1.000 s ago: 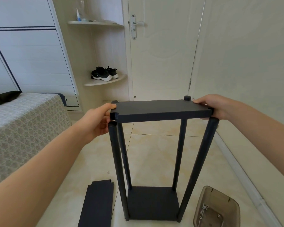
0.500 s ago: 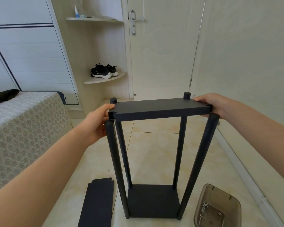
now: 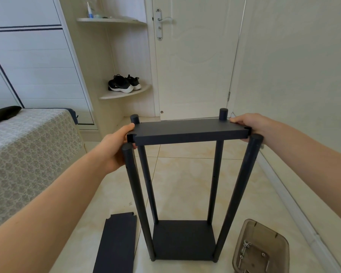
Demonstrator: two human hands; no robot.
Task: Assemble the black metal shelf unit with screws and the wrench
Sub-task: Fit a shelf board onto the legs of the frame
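Smoky see-through tub [image 3: 261, 251] on the floor just right of the shelf unit's foot; small pale screws [image 3: 246, 244] lie loose inside, count unclear. Shelf unit [image 3: 237, 194] stands upright on the tiles, four posts rising from a bottom panel [image 3: 182, 239]; top panel [image 3: 189, 129] sits between the post heads, the two far heads poking above it. Left hand [image 3: 114, 148] grips the top panel's left end, thumb on top, fingers curled beneath; right hand [image 3: 250, 125] clamps the right end, thumb on the upper face, other fingers tucked under. Both forearms stretch out toward the unit; spare panel [image 3: 116, 243] lies flat just left of the unit's foot.
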